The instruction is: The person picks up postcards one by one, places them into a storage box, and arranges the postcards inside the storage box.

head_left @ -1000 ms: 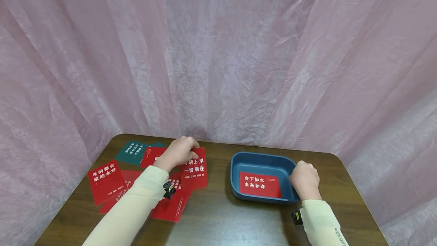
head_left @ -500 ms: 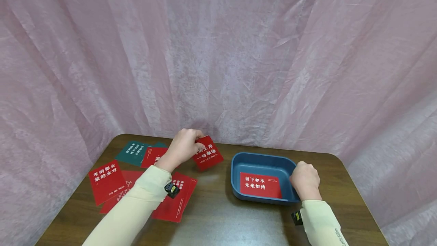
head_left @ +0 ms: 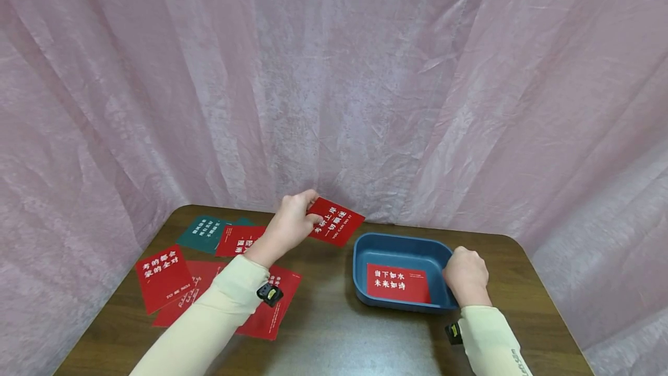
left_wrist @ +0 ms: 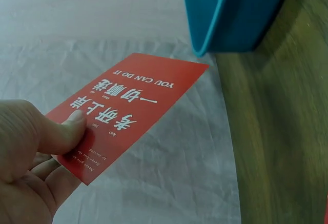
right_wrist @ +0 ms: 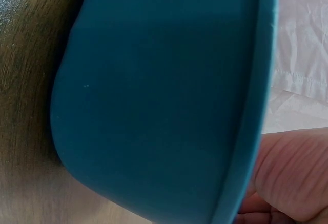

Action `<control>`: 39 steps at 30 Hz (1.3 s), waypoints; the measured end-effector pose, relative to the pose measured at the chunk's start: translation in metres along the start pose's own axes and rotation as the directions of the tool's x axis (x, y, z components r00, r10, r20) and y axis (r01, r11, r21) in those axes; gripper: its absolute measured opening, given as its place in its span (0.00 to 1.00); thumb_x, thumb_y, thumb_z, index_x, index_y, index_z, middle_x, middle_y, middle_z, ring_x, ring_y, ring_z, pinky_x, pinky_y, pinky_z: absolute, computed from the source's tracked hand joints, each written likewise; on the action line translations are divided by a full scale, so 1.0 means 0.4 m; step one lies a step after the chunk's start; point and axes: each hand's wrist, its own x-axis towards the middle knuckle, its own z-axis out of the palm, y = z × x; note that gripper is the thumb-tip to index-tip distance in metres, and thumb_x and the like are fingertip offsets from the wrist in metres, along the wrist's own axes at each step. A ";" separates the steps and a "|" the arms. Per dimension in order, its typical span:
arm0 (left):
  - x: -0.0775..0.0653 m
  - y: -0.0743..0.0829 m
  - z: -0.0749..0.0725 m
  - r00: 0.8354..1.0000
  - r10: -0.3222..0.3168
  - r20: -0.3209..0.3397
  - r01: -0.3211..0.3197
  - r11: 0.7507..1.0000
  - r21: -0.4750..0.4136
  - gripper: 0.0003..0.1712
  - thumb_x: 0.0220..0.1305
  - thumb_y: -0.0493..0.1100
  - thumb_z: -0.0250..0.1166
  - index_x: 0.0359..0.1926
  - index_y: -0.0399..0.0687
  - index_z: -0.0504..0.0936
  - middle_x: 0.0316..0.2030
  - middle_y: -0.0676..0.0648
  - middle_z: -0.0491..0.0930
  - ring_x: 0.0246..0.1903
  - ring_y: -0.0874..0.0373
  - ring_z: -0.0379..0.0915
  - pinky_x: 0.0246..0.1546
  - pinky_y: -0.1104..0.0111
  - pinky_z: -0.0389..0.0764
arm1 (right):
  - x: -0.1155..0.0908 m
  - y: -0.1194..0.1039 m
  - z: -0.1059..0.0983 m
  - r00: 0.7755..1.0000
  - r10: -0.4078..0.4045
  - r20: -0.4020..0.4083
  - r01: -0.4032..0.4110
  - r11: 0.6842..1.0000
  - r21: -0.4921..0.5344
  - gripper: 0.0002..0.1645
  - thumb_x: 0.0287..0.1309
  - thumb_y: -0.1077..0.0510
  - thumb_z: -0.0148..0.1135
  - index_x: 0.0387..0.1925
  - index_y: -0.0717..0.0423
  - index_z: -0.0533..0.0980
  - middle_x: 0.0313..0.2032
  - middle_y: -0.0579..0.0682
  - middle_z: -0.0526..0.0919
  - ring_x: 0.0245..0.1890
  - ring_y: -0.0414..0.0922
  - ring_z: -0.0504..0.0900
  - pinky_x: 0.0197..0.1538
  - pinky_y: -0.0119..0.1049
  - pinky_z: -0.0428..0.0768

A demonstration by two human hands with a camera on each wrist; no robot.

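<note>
My left hand [head_left: 290, 222] pinches a red card [head_left: 338, 223] with white lettering by one edge, thumb on its printed face. The card hangs above the table's far side, left of a blue bin [head_left: 402, 239]. In the left wrist view that card [left_wrist: 136, 101] slants up from the thumb and fingers. My right hand [head_left: 466, 273] grips the bin's right rim; in the right wrist view the bin's outer wall [right_wrist: 154, 90] hides most of the fingers. Flat inside the bin lies another red card [head_left: 412, 286] with white characters.
On the left of the wooden table [head_left: 334, 329] lie several red cards [head_left: 164, 277], some overlapping and partly under my left arm. Green cards [head_left: 200, 234] lie behind them at the far left. A pink curtain [head_left: 334, 86] hangs behind the table's far edge.
My left hand has lifted the red card off the pile and carried it right and up, toward the bin, tilting it on the way. My right hand and the bin stay in place.
</note>
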 end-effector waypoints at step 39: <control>-0.010 0.138 0.177 0.982 -0.190 0.007 0.173 0.874 -0.455 0.09 0.54 0.40 0.69 0.37 0.47 0.79 0.25 0.50 0.84 0.23 0.62 0.79 0.22 0.71 0.79 | 0.004 0.002 0.003 1.000 0.002 -0.017 -0.002 1.000 -0.001 0.14 0.46 0.61 0.58 0.31 0.71 0.75 0.29 0.70 0.79 0.24 0.60 0.79 0.21 0.51 0.76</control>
